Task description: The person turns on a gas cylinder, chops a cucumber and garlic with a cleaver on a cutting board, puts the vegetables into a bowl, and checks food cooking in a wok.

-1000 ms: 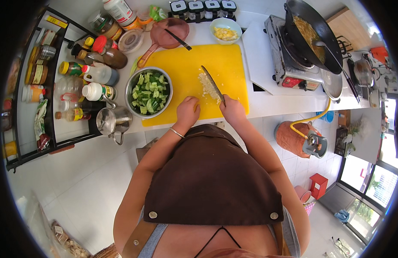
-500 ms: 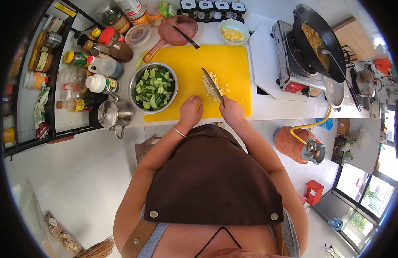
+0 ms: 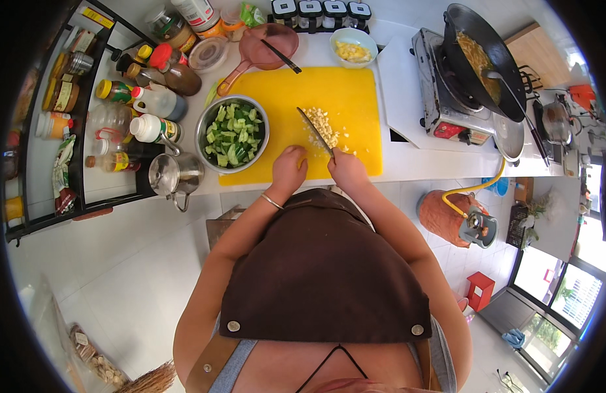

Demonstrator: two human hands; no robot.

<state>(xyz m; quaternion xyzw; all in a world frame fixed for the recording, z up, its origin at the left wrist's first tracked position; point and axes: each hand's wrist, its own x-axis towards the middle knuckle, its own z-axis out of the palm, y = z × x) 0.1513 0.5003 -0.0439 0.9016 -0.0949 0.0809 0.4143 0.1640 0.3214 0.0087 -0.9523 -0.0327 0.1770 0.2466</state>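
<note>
My right hand (image 3: 347,169) is closed round the handle of a kitchen knife (image 3: 316,132) above the yellow cutting board (image 3: 355,88). The blade slants away to the left, along the left side of a pile of finely chopped pale pieces that look like garlic (image 3: 324,121). Loosely curled at the board's near edge is my left hand (image 3: 290,169), with nothing visible in it. A steel bowl (image 3: 266,134) of cut green vegetable chunks (image 3: 232,134) overlaps the board's left side.
A pink pan (image 3: 270,46) with black chopsticks (image 3: 281,56) across it lies behind the board, beside a bowl of yellow food (image 3: 354,51). At right, a wok (image 3: 473,33) tilts on a gas stove (image 3: 440,92). Bottles and a steel pot (image 3: 175,171) stand left.
The knife has shifted left, from over the chopped pieces to their left side, uncovering more of them. My right hand moved slightly left; my left hand stays about where it was.
</note>
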